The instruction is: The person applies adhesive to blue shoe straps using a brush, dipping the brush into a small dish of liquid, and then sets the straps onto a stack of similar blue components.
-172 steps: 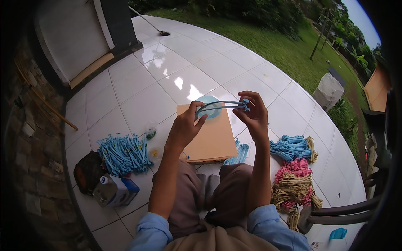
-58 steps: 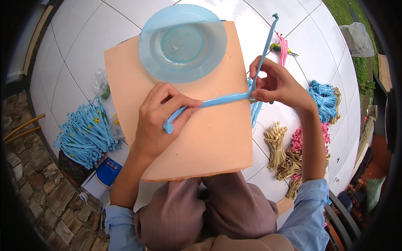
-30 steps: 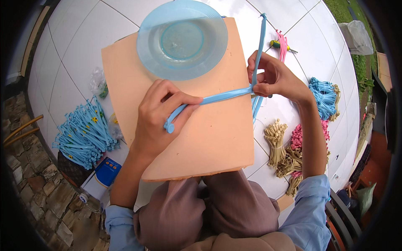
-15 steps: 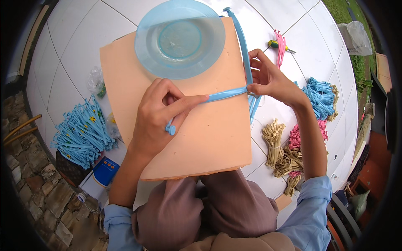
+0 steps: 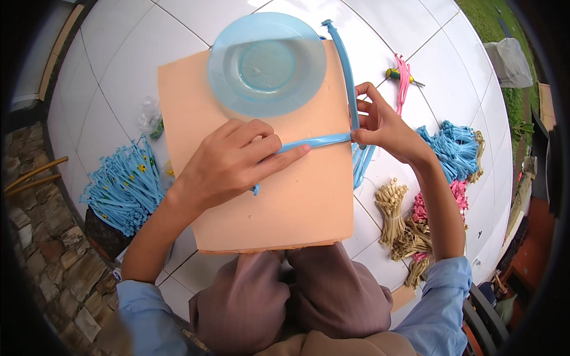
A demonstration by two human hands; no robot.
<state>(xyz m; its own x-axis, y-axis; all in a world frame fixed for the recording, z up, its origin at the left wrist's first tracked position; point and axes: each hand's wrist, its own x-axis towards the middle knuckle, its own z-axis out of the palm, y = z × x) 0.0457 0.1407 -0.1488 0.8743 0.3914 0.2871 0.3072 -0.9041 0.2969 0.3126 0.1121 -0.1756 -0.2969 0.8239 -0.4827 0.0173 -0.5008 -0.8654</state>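
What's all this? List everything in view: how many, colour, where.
Board: one, peach, centre
Plate: one, translucent blue, board's far end
Held straps: count unclear, blue, over board
Loose straps: several, blue, board's right edge
Strap piles: two, blue, floor left and right
Screwdriver: one, green-yellow, floor right
Strands: several, pink, across screwdriver
Bundles: several, tan and pink, floor right
Plastic bags: at least two, clear and whitish, left and right
Left hand, right hand: two, bare, on straps
Knees: two, brown, below board

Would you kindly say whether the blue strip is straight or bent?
Bent: the blue strip crosses the board, then turns sharply at the right hand.
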